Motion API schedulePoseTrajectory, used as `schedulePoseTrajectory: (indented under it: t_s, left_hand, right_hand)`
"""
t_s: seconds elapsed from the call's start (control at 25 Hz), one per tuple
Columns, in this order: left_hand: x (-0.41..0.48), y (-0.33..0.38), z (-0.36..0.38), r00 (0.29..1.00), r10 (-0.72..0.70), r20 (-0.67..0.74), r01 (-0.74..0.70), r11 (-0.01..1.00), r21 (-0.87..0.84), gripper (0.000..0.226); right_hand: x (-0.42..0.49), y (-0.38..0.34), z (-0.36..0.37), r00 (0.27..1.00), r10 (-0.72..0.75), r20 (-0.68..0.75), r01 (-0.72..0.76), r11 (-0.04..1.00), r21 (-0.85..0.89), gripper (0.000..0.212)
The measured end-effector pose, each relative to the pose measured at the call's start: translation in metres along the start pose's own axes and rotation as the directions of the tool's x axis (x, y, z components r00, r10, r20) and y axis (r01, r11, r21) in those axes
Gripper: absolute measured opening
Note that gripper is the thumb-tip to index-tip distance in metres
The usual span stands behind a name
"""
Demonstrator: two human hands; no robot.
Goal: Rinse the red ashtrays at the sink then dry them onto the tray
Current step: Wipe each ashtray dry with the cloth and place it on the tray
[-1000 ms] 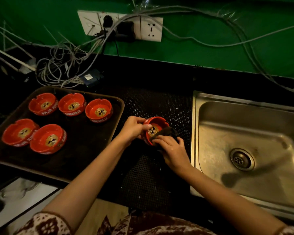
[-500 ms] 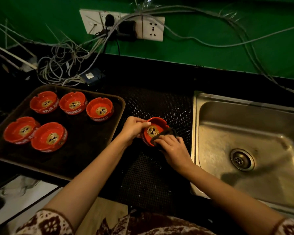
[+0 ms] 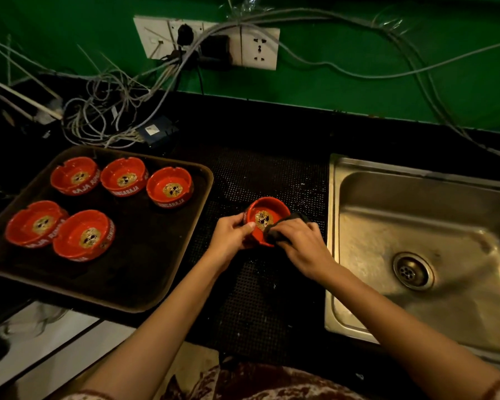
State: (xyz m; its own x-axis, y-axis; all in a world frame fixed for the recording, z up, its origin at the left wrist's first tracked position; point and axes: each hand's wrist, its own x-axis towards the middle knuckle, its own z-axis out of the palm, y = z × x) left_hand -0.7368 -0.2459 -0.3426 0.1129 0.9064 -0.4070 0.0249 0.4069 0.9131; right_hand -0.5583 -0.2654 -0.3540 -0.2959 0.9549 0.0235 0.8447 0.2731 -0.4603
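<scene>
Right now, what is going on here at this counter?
A person is drying a red ashtray between the tray and the sink. The left hand holds the ashtray, and the right hand presses a dark cloth into its bowl. Five more ashtrays sit on the tray.

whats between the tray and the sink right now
In the head view, a black dotted mat lies between the tray and the sink. Over it the left hand holds a red ashtray and the right hand presses a dark cloth into it.
</scene>
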Motion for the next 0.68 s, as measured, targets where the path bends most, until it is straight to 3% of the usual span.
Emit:
schedulePoseTrajectory:
  t_s: [0.16, 0.32, 0.48, 0.6, 0.68]
  left_hand:
    - [0.002, 0.003, 0.001, 0.997, 0.067, 0.049, -0.069, 0.996, 0.052, 0.022]
    - [0.005, 0.004, 0.001, 0.996, 0.08, 0.047, -0.082, 0.995, 0.047, 0.024]
    - [0.006, 0.007, 0.003, 0.995, 0.086, 0.051, -0.088, 0.994, 0.057, 0.02]
    - [0.009, 0.005, 0.002, 0.993, 0.1, 0.062, -0.107, 0.988, 0.109, 0.02]
    - [0.009, 0.004, 0.001, 0.996, 0.086, 0.037, -0.089, 0.989, 0.114, 0.022]
  right_hand:
    - [0.02, -0.017, 0.006, 0.992, 0.12, -0.039, -0.121, 0.992, -0.025, 0.043]
    - [0.006, -0.018, 0.012, 0.999, 0.019, 0.04, -0.021, 0.997, 0.069, 0.048]
    - [-0.001, 0.01, -0.002, 0.993, 0.072, 0.09, -0.072, 0.997, 0.003, 0.045]
    - [0.009, -0.006, -0.004, 0.98, -0.068, 0.186, 0.067, 0.998, 0.011, 0.053]
    - [0.021, -0.012, -0.006, 0.978, -0.122, 0.171, 0.136, 0.988, -0.071, 0.052]
